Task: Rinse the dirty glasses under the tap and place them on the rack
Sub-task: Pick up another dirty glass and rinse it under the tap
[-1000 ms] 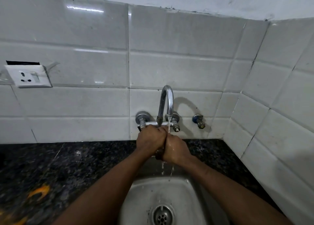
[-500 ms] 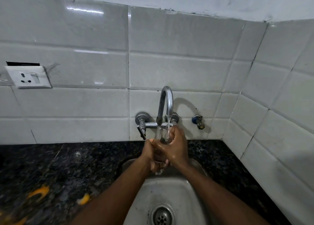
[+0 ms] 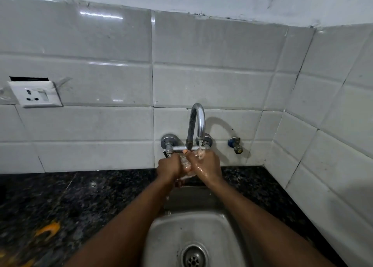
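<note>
A clear drinking glass (image 3: pixel 186 164) is held between both hands under the chrome tap (image 3: pixel 197 123), above the back of the steel sink (image 3: pixel 226 226). My left hand (image 3: pixel 169 168) grips it from the left and my right hand (image 3: pixel 206 164) wraps it from the right. Water runs from the spout onto my right hand and the glass. Most of the glass is hidden by my fingers. No rack is in view.
The dark speckled stone counter (image 3: pixel 80 202) runs left and right of the sink. White tiled walls meet in a corner at the right. A wall socket (image 3: pixel 35 94) sits at the left, a small valve (image 3: pixel 235 144) right of the tap. The drain (image 3: pixel 194 257) lies near the bottom.
The glass, upright under the stream half a second ago, now lies lower between both hands. My left hand has risen beside my right, and both sit higher against the tap.
</note>
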Demonstrator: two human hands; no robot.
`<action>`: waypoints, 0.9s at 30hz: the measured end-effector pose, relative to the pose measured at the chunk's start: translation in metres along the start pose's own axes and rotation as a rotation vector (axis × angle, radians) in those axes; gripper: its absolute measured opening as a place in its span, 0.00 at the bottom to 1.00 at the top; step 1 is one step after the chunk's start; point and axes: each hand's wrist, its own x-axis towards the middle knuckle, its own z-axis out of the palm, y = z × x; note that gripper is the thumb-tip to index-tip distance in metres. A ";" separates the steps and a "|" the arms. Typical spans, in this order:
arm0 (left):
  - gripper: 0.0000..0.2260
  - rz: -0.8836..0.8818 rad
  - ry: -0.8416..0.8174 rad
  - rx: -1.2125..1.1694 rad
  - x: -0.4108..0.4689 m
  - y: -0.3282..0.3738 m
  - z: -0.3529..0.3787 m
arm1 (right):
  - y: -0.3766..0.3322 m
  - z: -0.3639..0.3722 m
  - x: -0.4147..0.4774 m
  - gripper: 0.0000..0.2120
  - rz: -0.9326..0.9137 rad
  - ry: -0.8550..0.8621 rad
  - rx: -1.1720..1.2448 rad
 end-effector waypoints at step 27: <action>0.16 0.091 -0.005 -0.062 -0.012 0.000 0.029 | 0.029 0.004 0.002 0.16 0.228 0.231 0.101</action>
